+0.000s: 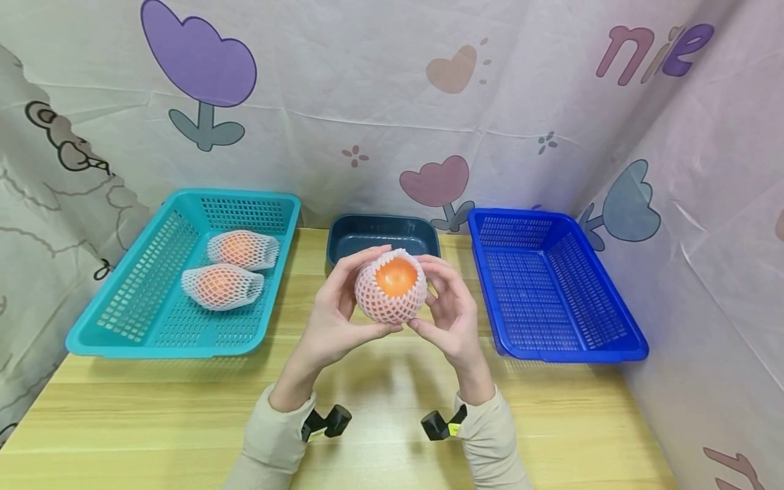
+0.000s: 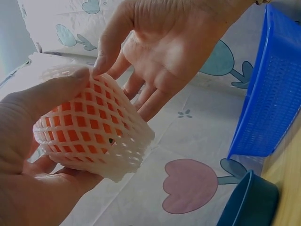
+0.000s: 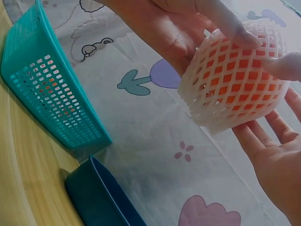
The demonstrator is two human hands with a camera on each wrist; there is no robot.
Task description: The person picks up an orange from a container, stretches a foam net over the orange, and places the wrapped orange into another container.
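An orange in a white foam net sleeve is held up over the table, with bare peel showing through the sleeve's open end. My left hand grips it from the left, thumb low and fingers round the far side. From the right, my right hand holds it between thumb and fingers. Both thumbs press on the net near each other in the left wrist view. In the right wrist view, the right fingers spread beneath the sleeve, whose gathered end points away from the palms.
At the left, a teal basket contains two more netted oranges. A dark teal tray stands behind the hands, partly covered by them. To the right is a blue basket. A printed cloth hangs behind the wooden table.
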